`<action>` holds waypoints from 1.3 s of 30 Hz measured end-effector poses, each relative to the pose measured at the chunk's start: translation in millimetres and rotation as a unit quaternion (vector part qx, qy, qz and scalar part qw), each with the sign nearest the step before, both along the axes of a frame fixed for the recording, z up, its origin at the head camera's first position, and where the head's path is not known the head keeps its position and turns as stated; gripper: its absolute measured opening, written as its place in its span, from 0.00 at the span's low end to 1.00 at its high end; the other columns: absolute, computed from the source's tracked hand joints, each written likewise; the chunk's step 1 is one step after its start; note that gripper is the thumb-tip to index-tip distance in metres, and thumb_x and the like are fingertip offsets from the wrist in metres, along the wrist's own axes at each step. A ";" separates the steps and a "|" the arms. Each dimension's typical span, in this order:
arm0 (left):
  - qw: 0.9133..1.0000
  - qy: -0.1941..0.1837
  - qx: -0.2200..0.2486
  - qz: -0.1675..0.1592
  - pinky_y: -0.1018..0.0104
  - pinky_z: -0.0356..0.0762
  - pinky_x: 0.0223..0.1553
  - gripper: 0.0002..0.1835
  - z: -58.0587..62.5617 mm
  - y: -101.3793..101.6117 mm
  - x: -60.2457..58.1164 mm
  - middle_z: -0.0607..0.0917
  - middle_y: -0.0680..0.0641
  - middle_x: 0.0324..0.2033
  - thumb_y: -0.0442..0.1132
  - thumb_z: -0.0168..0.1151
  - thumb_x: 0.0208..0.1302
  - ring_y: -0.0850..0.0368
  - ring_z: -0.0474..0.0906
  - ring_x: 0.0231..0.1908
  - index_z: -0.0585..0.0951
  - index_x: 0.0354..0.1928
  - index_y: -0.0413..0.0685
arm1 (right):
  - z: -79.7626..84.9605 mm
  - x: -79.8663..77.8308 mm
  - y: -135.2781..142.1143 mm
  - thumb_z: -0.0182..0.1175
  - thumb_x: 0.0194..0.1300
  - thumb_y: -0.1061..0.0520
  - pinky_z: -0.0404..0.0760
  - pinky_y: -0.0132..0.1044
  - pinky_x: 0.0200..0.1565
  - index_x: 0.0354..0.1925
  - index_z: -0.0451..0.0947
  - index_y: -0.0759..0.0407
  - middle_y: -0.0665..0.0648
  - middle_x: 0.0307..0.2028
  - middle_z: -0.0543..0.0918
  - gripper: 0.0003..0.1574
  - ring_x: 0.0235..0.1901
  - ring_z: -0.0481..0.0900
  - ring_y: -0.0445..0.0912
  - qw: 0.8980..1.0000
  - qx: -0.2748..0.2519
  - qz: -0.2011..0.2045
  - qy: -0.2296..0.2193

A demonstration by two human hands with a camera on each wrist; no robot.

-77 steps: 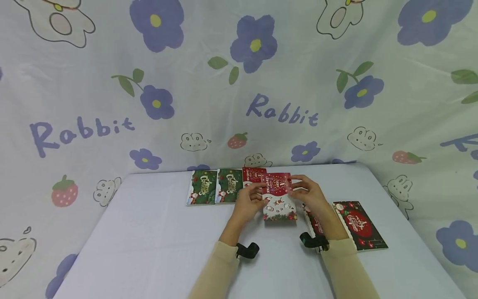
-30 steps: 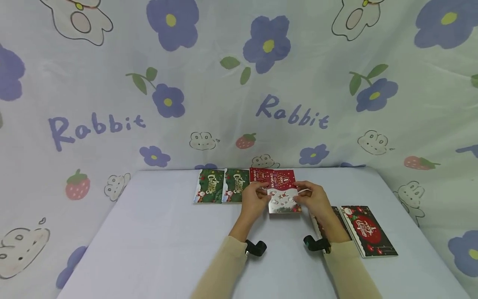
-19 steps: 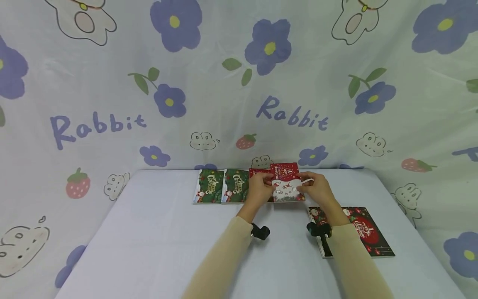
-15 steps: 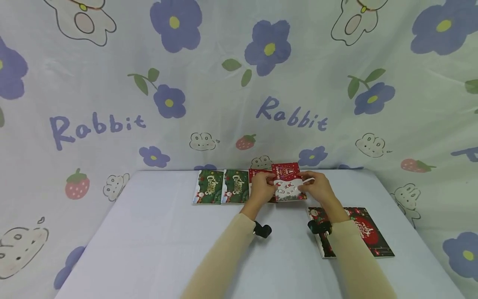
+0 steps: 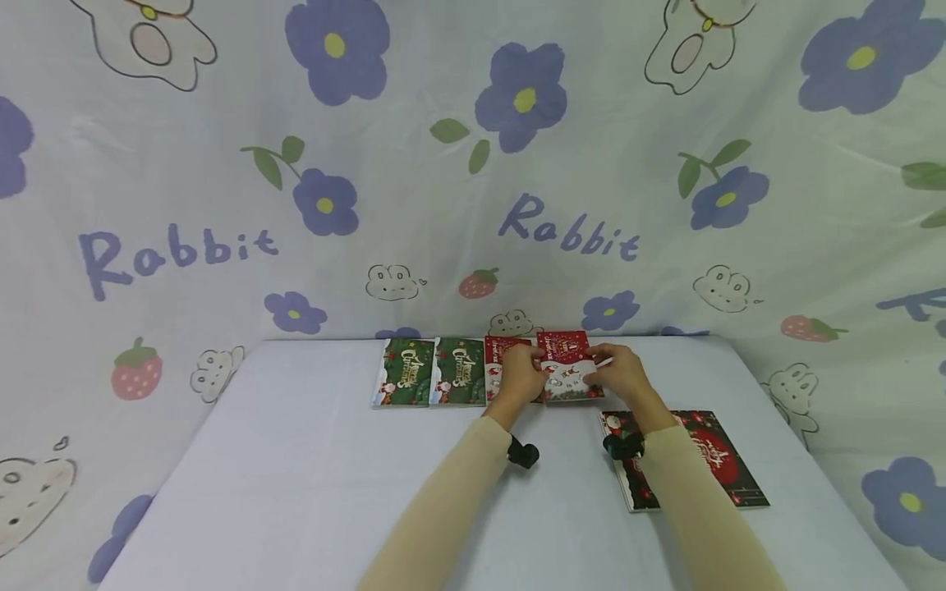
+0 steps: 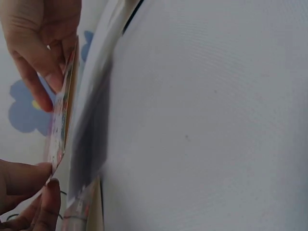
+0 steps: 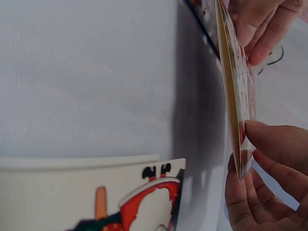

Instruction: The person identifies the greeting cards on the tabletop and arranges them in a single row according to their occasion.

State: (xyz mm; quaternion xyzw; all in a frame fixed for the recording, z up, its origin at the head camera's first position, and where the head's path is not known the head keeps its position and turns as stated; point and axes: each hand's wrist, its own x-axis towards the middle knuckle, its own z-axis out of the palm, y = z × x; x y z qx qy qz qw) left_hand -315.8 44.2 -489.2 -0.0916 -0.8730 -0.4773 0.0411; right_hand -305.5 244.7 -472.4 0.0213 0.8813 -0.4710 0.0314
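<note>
Both hands hold a red-and-white Christmas booklet [image 5: 567, 371] at the right end of a row at the back of the table. My left hand [image 5: 521, 373] pinches its left edge and covers part of a second red booklet [image 5: 505, 343] beside it. At the right edge, my right hand [image 5: 621, 373] has its thumb on the cover and its fingers behind. In the right wrist view the held booklet [image 7: 234, 86] shows a thin tan page edge and stands slightly off the white cloth. Two green Christmas booklets [image 5: 406, 373] lie further left in the row.
Two dark booklets with a red oval [image 5: 717, 460] lie at the right, partly under my right forearm. A white cloth covers the table [image 5: 310, 492]. Behind its back edge hangs a patterned curtain [image 5: 414, 205].
Both hands have carried the red-and-white booklet back and lowered it to the right of the other red booklet. It has stopped overlapping that one as before. The other booklets have stayed put.
</note>
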 end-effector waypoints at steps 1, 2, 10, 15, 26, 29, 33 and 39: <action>1.000 -0.002 -0.004 0.002 0.65 0.80 0.37 0.19 -1.2 0.3 -0.5 0.86 0.43 0.35 0.24 0.71 0.63 0.61 0.76 0.31 0.86 0.56 0.32 | -0.9 -0.8 -0.7 0.74 0.59 0.68 0.78 0.41 0.40 0.66 0.77 0.69 0.70 0.56 0.78 0.37 0.51 0.80 0.60 1.000 0.002 0.000 -0.003; 1.000 -0.002 -0.007 0.003 0.65 0.79 0.37 0.19 -2.5 0.5 -1.1 0.86 0.42 0.36 0.23 0.70 0.63 0.61 0.76 0.31 0.86 0.56 0.32 | -1.3 -1.2 -1.3 0.74 0.59 0.68 0.79 0.42 0.39 0.66 0.77 0.69 0.71 0.56 0.78 0.37 0.51 0.81 0.60 1.000 0.008 0.001 -0.003; 1.000 -0.014 -0.018 0.012 0.67 0.76 0.33 0.19 -7.4 1.8 -4.5 0.84 0.44 0.36 0.22 0.69 0.61 0.60 0.75 0.31 0.86 0.55 0.32 | -3.5 -4.3 -7.7 0.74 0.58 0.69 0.82 0.47 0.42 0.65 0.78 0.70 0.72 0.55 0.79 0.36 0.51 0.80 0.63 0.999 0.041 -0.005 -0.002; 1.000 -0.009 -0.012 0.015 0.67 0.77 0.34 0.18 -10.6 1.0 -3.5 0.84 0.42 0.38 0.22 0.70 0.61 0.60 0.74 0.31 0.86 0.54 0.31 | -6.9 -7.0 -10.9 0.75 0.58 0.69 0.82 0.51 0.46 0.64 0.78 0.69 0.72 0.55 0.80 0.35 0.52 0.79 0.63 0.998 0.056 -0.008 -0.007; 1.000 0.002 -0.010 0.019 0.66 0.78 0.37 0.18 -19.3 1.9 -5.6 0.81 0.43 0.41 0.23 0.72 0.60 0.58 0.75 0.36 0.86 0.53 0.30 | -12.1 -9.4 -15.7 0.74 0.58 0.67 0.81 0.56 0.50 0.64 0.78 0.71 0.72 0.53 0.81 0.35 0.51 0.79 0.64 0.994 0.110 -0.002 0.009; 1.000 0.009 -0.019 0.020 0.63 0.78 0.41 0.18 -20.9 3.0 -6.6 0.81 0.43 0.41 0.23 0.72 0.59 0.56 0.75 0.38 0.87 0.52 0.30 | -13.5 -9.9 -16.8 0.74 0.58 0.67 0.80 0.57 0.53 0.64 0.78 0.71 0.72 0.54 0.81 0.35 0.53 0.79 0.64 0.993 0.118 -0.005 0.009; 0.999 0.023 -0.030 0.016 0.60 0.77 0.44 0.18 -21.4 3.8 -7.9 0.81 0.41 0.41 0.21 0.68 0.57 0.54 0.74 0.39 0.87 0.51 0.29 | -14.1 -11.1 -19.7 0.74 0.56 0.68 0.79 0.58 0.57 0.63 0.78 0.72 0.73 0.55 0.81 0.36 0.56 0.78 0.65 0.991 0.133 -0.008 0.009; 0.999 0.029 -0.043 0.012 0.55 0.77 0.48 0.17 -22.2 4.2 -8.7 0.82 0.39 0.43 0.21 0.67 0.56 0.50 0.75 0.42 0.88 0.50 0.30 | -13.9 -13.8 -23.1 0.74 0.55 0.68 0.80 0.56 0.56 0.62 0.78 0.74 0.72 0.51 0.83 0.35 0.51 0.80 0.63 0.986 0.165 -0.003 0.016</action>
